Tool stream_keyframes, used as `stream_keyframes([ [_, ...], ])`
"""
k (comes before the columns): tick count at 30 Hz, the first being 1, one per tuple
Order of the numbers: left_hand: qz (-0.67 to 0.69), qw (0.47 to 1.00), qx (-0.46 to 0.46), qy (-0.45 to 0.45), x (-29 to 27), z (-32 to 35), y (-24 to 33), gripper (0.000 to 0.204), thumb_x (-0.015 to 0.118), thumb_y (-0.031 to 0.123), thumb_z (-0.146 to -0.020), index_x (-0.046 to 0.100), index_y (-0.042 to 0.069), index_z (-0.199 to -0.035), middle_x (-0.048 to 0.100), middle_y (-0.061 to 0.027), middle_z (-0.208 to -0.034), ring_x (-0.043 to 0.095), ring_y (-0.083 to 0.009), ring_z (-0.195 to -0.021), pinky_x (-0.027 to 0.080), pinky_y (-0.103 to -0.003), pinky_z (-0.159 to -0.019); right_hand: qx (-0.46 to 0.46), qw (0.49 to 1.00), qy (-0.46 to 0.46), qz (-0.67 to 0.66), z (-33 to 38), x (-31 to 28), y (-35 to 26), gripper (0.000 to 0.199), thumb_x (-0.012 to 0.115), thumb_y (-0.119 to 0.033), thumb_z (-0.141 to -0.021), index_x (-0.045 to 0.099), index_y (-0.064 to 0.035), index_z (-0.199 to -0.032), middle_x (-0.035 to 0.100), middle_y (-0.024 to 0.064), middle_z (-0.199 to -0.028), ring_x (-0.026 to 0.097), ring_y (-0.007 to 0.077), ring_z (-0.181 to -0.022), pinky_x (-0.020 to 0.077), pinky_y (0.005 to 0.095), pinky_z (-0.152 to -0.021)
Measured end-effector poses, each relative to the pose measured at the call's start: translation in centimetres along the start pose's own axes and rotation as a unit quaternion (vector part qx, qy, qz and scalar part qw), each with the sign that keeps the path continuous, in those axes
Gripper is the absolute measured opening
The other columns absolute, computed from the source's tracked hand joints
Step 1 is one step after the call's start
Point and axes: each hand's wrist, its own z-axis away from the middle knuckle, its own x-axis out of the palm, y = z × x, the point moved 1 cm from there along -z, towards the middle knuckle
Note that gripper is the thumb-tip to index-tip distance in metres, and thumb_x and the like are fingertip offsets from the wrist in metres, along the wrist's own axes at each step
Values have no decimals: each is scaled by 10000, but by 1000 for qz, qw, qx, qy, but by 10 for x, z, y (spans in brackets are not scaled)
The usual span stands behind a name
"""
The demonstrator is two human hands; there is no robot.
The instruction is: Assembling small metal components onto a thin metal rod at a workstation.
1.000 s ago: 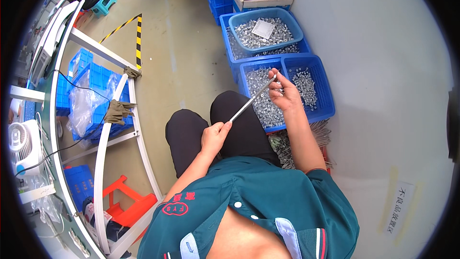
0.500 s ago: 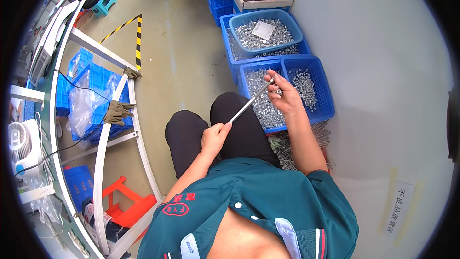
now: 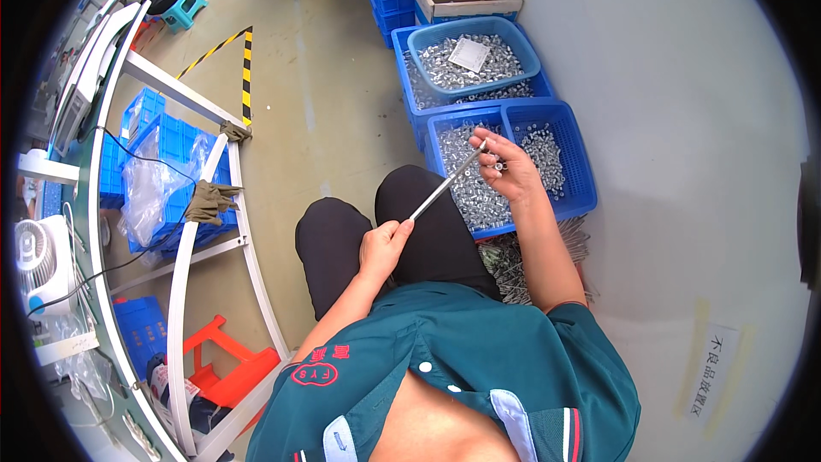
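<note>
My left hand (image 3: pixel 384 246) is closed around the near end of a thin metal rod (image 3: pixel 439 194), which slants up and away to the right over my lap. At the rod's far tip, my right hand (image 3: pixel 510 173) is closed, with its thumb and forefinger at the tip. A small ring-shaped metal part (image 3: pixel 499 166) shows among its curled fingers. Beneath that hand stands a blue divided basket (image 3: pixel 584 173), with many small silver metal pieces (image 3: pixel 479 202) in both compartments. Whether a piece sits on the rod's tip is too small to tell.
Behind the basket, a lighter blue basin (image 3: pixel 532 56) holds more metal pieces and a white card (image 3: pixel 469 54). Long metal rods (image 3: pixel 513 269) lie below my right forearm. A white-framed bench (image 3: pixel 180 291) and an orange stool (image 3: pixel 224 368) stand left; a grey wall (image 3: pixel 676 162) rises right.
My right fingertips and the rod's tip have shifted very slightly. My left hand keeps its hold and place. The seated person in the distance has moved a little.
</note>
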Motion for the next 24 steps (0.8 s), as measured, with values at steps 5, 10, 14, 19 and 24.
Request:
stream_keyframes([
  [5,-4,1000,-4,1,0,-1,3,484,586,354,-885,416,9,-592,302,-34,-516,298,-86,-510,293,-310,-445,53,996,1,65,1,1,12,276,597,-47,-843,551,30,-1104,624,134,-1005,508,61,-614,380,164,-450],
  [10,12,1000,-12,1,2,-3,-1,513,566,423,-877,440,12,-596,341,-108,-507,318,-176,-459,315,-355,-448,109,984,3,143,10,5,34,269,591,-87,-864,568,23,-1108,639,112,-991,520,60,-633,375,159,-456],
  [14,20,1000,-18,-7,0,-3,3,517,564,424,-879,437,11,-595,342,-102,-504,315,-172,-461,312,-352,-446,101,981,41,158,14,-10,25,275,587,-85,-865,561,43,-1108,628,106,-955,510,71,-644,386,166,-470],
  [19,29,999,-26,-12,-1,-2,1,505,579,384,-890,392,30,-583,306,19,-535,294,-62,-533,277,-281,-455,38,979,193,-59,9,-20,25,224,532,-46,-882,520,103,-1048,562,173,-927,580,203,-774,526,271,-619],
  [24,22,1000,-17,-10,1,-3,0,513,573,407,-883,409,21,-587,324,-37,-516,307,-119,-494,295,-317,-450,41,984,160,-70,-3,-47,30,258,520,7,-878,471,102,-1114,521,210,-1047,581,252,-885,547,311,-734],
])
